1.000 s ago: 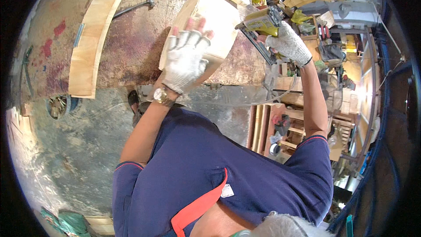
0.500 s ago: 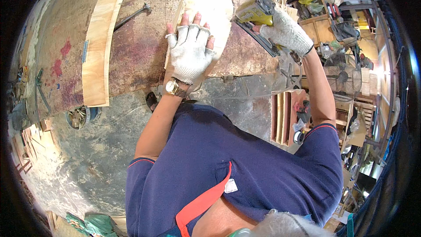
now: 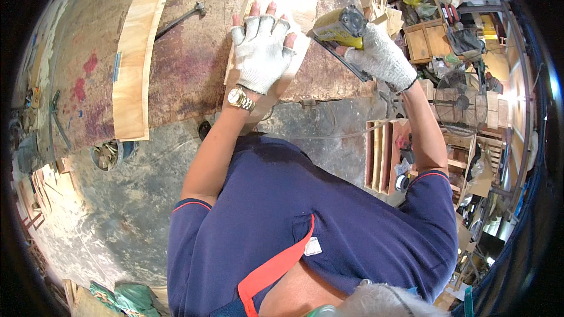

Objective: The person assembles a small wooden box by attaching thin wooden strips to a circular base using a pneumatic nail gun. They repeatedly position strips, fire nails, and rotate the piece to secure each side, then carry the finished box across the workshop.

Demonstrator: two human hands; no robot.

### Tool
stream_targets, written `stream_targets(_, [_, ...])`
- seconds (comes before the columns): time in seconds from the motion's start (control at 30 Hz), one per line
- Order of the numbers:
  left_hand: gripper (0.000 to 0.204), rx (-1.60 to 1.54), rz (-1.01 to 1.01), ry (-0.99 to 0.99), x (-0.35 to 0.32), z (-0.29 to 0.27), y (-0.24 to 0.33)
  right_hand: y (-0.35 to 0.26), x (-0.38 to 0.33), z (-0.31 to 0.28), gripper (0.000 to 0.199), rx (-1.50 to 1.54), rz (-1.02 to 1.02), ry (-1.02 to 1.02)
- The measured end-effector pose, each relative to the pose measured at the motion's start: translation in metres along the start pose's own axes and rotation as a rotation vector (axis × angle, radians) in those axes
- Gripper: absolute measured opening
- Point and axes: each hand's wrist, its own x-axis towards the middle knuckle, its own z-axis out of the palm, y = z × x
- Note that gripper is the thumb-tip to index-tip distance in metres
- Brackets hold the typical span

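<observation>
My left hand (image 3: 259, 53), in a white fingerless glove, lies flat with spread fingers on a pale wooden piece (image 3: 288, 1) on the workbench. The piece looks like a thick block or stacked boards; the hand hides part of it. My right hand (image 3: 385, 58), gloved the same way, is wrapped around the handle of a yellow and black nail gun (image 3: 339, 26). Its long magazine slants down to the right below the handle. The gun's front end is by the right edge of the wooden piece; whether they touch I cannot tell.
A long curved plywood strip (image 3: 134, 58) and a hammer (image 3: 179, 20) lie on the stained workbench (image 3: 188, 76), to the left. More wood lies at the far edge. Beyond the bench's right end are a fan (image 3: 461, 103), crates and clutter. A thin hose (image 3: 338, 136) runs above the floor.
My left hand has slid a little farther away over the wooden piece. The nail gun in my right hand has come slightly nearer and turned against the piece's right edge.
</observation>
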Motion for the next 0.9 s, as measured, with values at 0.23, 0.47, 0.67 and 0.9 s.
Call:
stream_targets(0.23, [0.037, -0.011, -0.001, 0.038, 0.010, 0.007, -0.001, -0.009, -0.006, 0.004, 0.038, -0.018, 0.040, 0.003])
stream_targets(0.47, [0.033, 0.033, 0.020, 0.029, 0.024, 0.011, -0.003, -0.018, -0.015, 0.012, 0.036, -0.019, 0.088, -0.014])
stream_targets(0.67, [0.032, 0.043, 0.021, 0.037, 0.038, 0.014, -0.002, -0.023, -0.015, 0.011, 0.037, -0.093, 0.081, -0.048])
stream_targets(0.9, [0.032, -0.046, 0.028, 0.046, 0.048, 0.019, -0.003, -0.022, -0.012, 0.011, 0.037, -0.108, 0.105, -0.060])
